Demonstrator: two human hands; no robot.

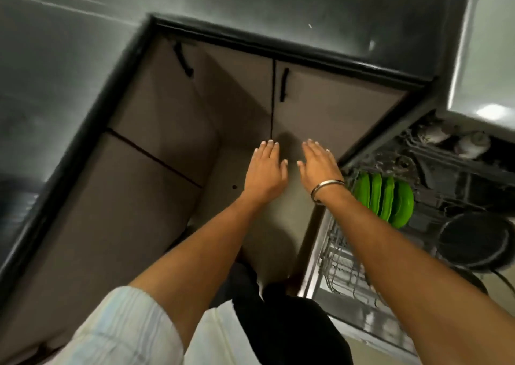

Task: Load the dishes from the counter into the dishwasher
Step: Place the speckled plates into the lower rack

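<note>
Between loads, the left hand (pixel 266 167) and right hand (pixel 320 164) are held flat and empty beside the racked green plates (pixel 384 197), so another dish must be fetched from the counter (pixel 69 58).

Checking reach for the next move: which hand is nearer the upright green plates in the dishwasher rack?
Right. The right hand is just left of the green plates; the left hand lies farther left, beyond it.

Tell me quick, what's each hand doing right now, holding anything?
Left hand: open, fingers flat, holding nothing.
Right hand: open, fingers flat, holding nothing; a metal bangle sits on its wrist.
</note>
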